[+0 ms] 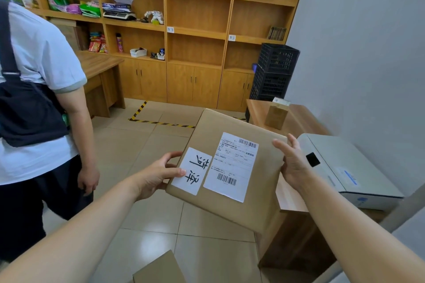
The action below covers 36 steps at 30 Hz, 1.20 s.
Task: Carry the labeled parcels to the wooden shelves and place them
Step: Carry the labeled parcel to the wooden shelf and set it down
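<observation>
A flat brown cardboard parcel (259, 181) with two white labels hangs tilted in front of me, above the tiled floor. My left hand (156, 176) grips its near-left corner, thumb on the handwritten label. My right hand (293, 163) presses against its right edge with fingers spread. The wooden shelves (197, 27) line the far wall; their middle and right compartments are mostly bare. A corner of another cardboard box (161, 269) shows at the bottom edge.
A person in a white shirt with a dark bag (39, 99) stands close on the left. A wooden desk (296, 119) with a white printer (345, 167) stands right. Two stacked black crates (273, 71) fill the far right corner. Hazard tape (158, 122) marks the floor.
</observation>
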Each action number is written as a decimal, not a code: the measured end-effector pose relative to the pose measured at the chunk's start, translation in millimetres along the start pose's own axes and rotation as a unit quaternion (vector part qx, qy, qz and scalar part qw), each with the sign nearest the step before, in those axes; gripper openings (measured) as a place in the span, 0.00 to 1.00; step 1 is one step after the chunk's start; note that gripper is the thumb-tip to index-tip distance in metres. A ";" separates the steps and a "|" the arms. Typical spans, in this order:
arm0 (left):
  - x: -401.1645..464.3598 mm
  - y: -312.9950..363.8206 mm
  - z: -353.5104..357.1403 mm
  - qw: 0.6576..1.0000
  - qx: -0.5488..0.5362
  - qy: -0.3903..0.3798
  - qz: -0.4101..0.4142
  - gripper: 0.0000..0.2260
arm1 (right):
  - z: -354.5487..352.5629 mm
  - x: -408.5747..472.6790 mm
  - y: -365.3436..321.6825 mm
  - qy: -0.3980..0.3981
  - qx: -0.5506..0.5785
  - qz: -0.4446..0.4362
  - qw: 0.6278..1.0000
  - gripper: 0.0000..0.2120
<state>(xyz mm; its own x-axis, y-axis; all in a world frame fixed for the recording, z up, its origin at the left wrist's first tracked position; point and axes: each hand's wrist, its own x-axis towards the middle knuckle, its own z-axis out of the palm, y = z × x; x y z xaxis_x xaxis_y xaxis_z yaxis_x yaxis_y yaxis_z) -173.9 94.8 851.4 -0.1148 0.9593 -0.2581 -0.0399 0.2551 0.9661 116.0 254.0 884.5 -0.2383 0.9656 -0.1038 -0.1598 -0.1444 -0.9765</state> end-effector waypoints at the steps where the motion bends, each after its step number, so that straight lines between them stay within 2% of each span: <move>1: 12.8 1.6 -1.3 1.000 -0.004 0.010 -0.001 0.30 | 0.6 11.7 6.3 -0.002 -0.010 0.005 1.000 0.38; 6: 91.4 13.8 -7.5 0.997 -0.031 0.077 0.009 0.29 | 3.4 85.3 37.5 -0.043 -0.064 0.031 0.997 0.42; 9: 148.9 27.6 -10.2 0.990 -0.055 0.126 0.016 0.30 | 5.6 141.0 44.3 -0.077 -0.101 0.040 0.991 0.50; 12: 210.4 46.3 -12.3 0.981 -0.090 0.168 0.021 0.25 | 6.9 200.5 36.8 -0.101 -0.144 0.030 0.984 0.55; 14: 248.8 58.4 -11.3 0.975 -0.110 0.193 0.023 0.22 | 7.1 239.5 30.8 -0.109 -0.160 0.015 0.981 0.53; 17: 299.2 74.9 -9.4 0.967 -0.137 0.212 0.028 0.20 | 11.8 290.3 21.4 -0.130 -0.181 -0.025 0.975 0.44; 20: 338.6 90.0 -12.5 0.963 -0.142 0.227 0.034 0.19 | 21.7 328.8 12.9 -0.135 -0.188 -0.053 0.971 0.42; 25: 396.5 111.8 -30.0 0.963 -0.108 0.238 0.061 0.21 | 38.3 387.0 4.1 -0.133 -0.184 -0.078 0.971 0.41; 31: 477.1 131.4 -65.7 0.968 -0.055 0.228 0.086 0.31 | 71.6 463.1 0.5 -0.122 -0.171 -0.077 0.975 0.41; 35: 532.0 150.7 -109.0 0.971 -0.006 0.213 0.105 0.26 | 109.3 525.6 -1.3 -0.110 -0.172 -0.090 0.975 0.41; 36: 546.1 155.4 -124.0 0.971 0.007 0.213 0.108 0.28 | 122.2 542.6 -2.1 -0.105 -0.171 -0.090 0.975 0.41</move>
<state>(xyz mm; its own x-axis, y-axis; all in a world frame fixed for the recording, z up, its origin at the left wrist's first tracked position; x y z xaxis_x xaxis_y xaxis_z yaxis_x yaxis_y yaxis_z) -365.9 643.3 859.5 -0.5186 0.8546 -0.0272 0.0445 0.0587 0.9973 -130.0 751.8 853.3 -0.4334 0.8975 0.0818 0.1036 0.1398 -0.9847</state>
